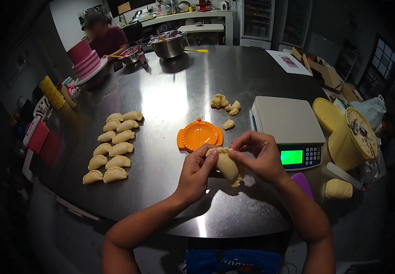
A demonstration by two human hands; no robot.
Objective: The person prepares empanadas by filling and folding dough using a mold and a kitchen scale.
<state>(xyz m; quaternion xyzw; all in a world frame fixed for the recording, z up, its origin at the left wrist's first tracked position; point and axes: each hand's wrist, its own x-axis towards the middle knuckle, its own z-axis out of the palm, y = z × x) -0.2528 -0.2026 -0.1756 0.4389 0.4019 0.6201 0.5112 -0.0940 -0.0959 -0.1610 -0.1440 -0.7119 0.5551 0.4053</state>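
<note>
A half-moon dough turnover (228, 169) is held above the table's near side, its crimped edge facing up and away from me. My left hand (196, 172) grips its left end, thumb on the near face. At the right end, my right hand (260, 156) pinches the edge between thumb and fingers. Just beyond the hands lies an orange dumpling mold (199, 136), opened flat on the metal table. To the left, several crimped turnovers (117, 162) sit in two columns. Loose dough scraps (220, 101) rest past the mold.
A digital scale (288, 121) with a lit green display stands at right. Beside it are a yellow tub (349, 145) of filling, a dough block (338, 188) and a purple tool (301, 186). Farther back are a steel pot (168, 47), a pink tiered cake (86, 62) and another person (103, 37).
</note>
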